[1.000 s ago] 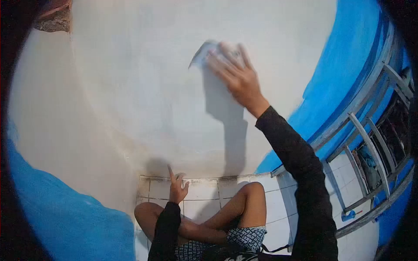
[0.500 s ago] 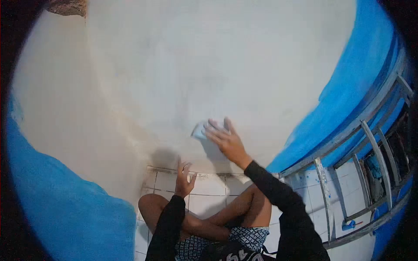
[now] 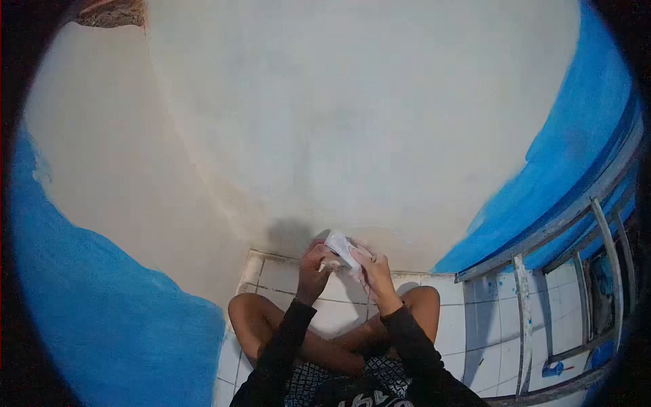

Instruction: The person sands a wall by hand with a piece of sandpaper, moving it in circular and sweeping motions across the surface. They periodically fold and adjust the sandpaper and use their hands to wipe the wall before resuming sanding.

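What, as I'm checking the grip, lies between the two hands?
A folded white sheet, held by both the left hand and the right hand, as the head view shows.

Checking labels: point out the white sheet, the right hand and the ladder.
white sheet (image 3: 341,244), head view, on its upper folded part.
right hand (image 3: 376,271), head view, on the back of the hand.
ladder (image 3: 522,305), head view, on a paint-flecked rung.

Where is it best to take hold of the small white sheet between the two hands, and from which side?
The white sheet looks thin and bent, with its upper end free above the fingers. A pinch across its lower half from the right probably suits best, thumb on one face and fingers on the other, as the right hand has it. The left hand meets its left edge.
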Available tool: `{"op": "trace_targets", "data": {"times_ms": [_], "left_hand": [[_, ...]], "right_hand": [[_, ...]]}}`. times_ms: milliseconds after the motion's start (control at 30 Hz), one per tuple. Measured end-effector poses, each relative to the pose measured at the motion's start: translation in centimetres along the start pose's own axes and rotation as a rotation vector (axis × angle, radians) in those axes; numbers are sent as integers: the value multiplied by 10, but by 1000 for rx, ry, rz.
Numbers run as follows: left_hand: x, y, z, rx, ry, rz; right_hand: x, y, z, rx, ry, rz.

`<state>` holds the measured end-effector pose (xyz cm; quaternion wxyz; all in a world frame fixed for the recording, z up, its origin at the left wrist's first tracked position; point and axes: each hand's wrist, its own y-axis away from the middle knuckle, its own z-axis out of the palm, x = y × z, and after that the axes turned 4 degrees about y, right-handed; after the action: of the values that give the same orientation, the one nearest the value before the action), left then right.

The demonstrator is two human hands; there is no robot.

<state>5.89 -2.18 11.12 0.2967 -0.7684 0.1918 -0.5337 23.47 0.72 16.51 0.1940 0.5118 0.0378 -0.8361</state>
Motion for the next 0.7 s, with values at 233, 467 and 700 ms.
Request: {"op": "trace_targets", "data": {"times_ms": [233,467,700], "left_hand": [[39,-36,-4,93,-175,81],[45,-60,-2,38,-96,-82],[37,-62,20,284,216,-416]], "right_hand": [[-8,-16,-38,-274,-240,275],[-19,-6,-16,75,-208,-121],[17,7,-41,162,159,-428]]}}
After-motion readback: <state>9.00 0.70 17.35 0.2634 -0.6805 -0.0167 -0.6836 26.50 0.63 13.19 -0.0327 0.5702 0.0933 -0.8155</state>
